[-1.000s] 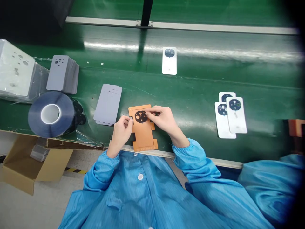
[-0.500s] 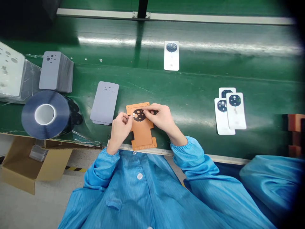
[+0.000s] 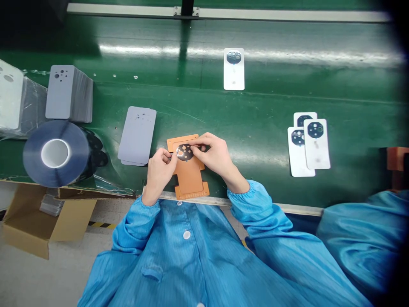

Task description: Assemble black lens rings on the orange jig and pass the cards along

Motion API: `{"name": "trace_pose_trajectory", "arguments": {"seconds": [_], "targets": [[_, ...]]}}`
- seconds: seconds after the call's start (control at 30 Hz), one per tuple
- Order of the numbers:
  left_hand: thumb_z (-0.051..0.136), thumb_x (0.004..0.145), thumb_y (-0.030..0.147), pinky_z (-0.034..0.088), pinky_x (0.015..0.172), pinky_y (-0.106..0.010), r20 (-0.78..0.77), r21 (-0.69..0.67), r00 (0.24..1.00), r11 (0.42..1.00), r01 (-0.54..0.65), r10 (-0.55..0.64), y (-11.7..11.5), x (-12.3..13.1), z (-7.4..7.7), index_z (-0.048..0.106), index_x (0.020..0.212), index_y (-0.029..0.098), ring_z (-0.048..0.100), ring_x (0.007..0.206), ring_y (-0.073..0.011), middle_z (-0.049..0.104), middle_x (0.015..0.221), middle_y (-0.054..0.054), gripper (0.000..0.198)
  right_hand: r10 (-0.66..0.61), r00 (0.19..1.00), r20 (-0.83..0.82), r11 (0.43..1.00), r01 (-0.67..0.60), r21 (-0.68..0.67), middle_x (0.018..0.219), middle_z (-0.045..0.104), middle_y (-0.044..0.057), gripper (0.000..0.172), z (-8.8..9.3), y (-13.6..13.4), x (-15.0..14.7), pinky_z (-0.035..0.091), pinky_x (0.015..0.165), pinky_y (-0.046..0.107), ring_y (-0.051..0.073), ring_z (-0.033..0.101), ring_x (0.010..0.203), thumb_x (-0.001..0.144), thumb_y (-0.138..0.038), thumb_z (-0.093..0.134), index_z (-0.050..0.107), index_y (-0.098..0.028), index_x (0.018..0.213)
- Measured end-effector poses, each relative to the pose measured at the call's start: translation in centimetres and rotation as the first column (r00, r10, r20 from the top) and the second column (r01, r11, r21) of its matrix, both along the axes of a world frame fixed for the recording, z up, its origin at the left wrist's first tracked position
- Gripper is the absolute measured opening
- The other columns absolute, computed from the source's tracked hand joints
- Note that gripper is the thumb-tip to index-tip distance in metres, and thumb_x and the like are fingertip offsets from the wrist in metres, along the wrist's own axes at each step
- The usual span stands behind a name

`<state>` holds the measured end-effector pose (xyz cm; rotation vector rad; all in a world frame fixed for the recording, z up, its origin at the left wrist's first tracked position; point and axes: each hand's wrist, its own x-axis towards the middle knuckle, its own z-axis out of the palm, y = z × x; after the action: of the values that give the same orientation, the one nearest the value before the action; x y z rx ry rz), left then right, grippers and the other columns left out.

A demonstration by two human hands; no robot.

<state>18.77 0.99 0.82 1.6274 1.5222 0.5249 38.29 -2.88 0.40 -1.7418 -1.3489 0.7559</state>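
My left hand (image 3: 160, 172) pinches the left edge of a round black film piece with holes (image 3: 184, 152). On the other side, the thumb and index finger of my right hand (image 3: 215, 157) grip its upper right edge. The piece has a shine on it and sits over the upper part of an orange fixture (image 3: 191, 181). Whether it touches the fixture, I cannot tell. The fixture lies at the front edge of the green table, with a shallow phone-shaped recess. Left of my hands lie a few grey phone-shaped sheets (image 3: 137, 136).
A large film roll (image 3: 32, 155), a tall stack of grey sheets (image 3: 59, 94) and a wrapped stack (image 3: 9, 98) stand at left. White panels with black round pieces lie at right (image 3: 318, 149) and far back (image 3: 234, 76). An open carton (image 3: 68, 221) is below; a co-worker's blue sleeve (image 3: 361, 226) is at right.
The view has shifted slightly. Both hands keep their pinch on the black piece, which now catches more light and looks slightly tilted. The fixture stays between them.
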Motion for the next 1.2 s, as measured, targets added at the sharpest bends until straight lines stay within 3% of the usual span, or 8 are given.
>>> {"name": "trace_pose_trajectory", "arguments": {"seconds": [0.2,0.47,0.67,1.2], "targets": [[0.07,0.087,0.037,0.037,0.059,-0.027,0.009,-0.004,1.0,1.0,-0.002,0.002,-0.1,0.0,0.0,0.052,0.075,0.024,0.051,0.055,-0.0125,0.055,0.06,0.006,0.026,-0.015,1.0,-0.008,1.0,0.015,0.007,0.087,0.065,0.004,0.018,-0.3,0.0,0.2,0.047,0.069,0.034,0.014,0.052,0.068,0.087,-0.022,0.071,0.085,-0.022,0.098],[0.071,0.085,0.037,0.037,0.058,-0.027,0.011,-0.003,1.0,1.0,-0.007,0.007,-0.1,0.1,0.0,0.051,0.074,0.024,0.051,0.055,-0.013,0.055,0.06,0.005,0.026,-0.054,0.988,-0.147,0.992,0.036,-0.117,0.076,0.064,0.002,0.025,-1.2,0.4,1.2,0.042,0.064,0.031,0.013,0.05,0.065,0.082,-0.035,0.079,0.081,-0.016,0.098],[0.07,0.087,0.037,0.037,0.057,-0.027,0.007,0.006,1.0,1.0,-0.006,0.006,0.0,0.1,-0.2,0.051,0.074,0.024,0.051,0.055,-0.0128,0.055,0.061,0.005,0.026,-0.049,0.969,-0.242,0.988,0.011,-0.153,0.07,0.062,0.001,0.026,-0.8,0.6,1.4,0.041,0.06,0.031,0.012,0.047,0.061,0.079,-0.035,0.08,0.081,-0.015,0.095],[0.069,0.088,0.038,0.036,0.058,-0.027,-0.01,0.008,1.0,1.0,-0.007,0.007,-0.3,0.0,-0.3,0.052,0.074,0.024,0.049,0.055,-0.0126,0.055,0.062,0.005,0.027,-0.086,0.952,-0.294,0.982,0.031,-0.187,0.066,0.059,0.0,0.028,-0.5,0.6,1.6,0.038,0.06,0.031,0.013,0.044,0.062,0.079,-0.036,0.083,0.082,-0.013,0.094]]}}
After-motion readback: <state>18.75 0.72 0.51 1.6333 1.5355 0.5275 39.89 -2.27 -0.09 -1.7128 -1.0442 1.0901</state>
